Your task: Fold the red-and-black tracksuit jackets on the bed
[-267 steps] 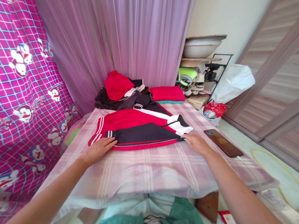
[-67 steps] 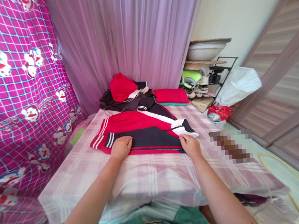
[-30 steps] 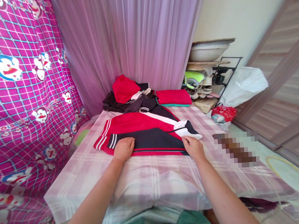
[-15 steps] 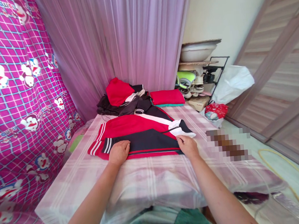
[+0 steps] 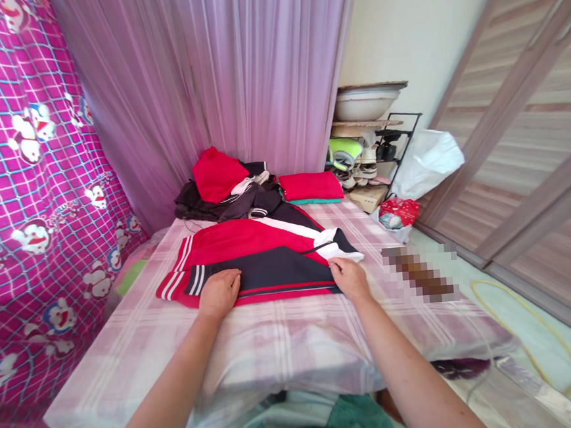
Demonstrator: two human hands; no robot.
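A red, dark navy and white jacket (image 5: 248, 240) lies flat on the table, its striped hem to the left and its collar to the right. One dark sleeve (image 5: 275, 272) is laid across the front, with white stripes at its cuff. My left hand (image 5: 220, 292) is closed on this sleeve close to the cuff. At the sleeve's shoulder end, my right hand (image 5: 348, 277) pinches the jacket below the white collar part. The other dark sleeve (image 5: 298, 217) stretches away toward the back.
A checked cloth covers the table (image 5: 286, 346). At the back are a heap of dark and red clothes (image 5: 218, 176) and a folded red garment (image 5: 311, 185) on a green one. Beyond the right edge stands a shoe rack (image 5: 398, 139); a purple curtain (image 5: 255, 78) hangs behind.
The camera view has turned slightly, so the scene sits a little further left. Both hands keep their places on the jacket, which looks the same.
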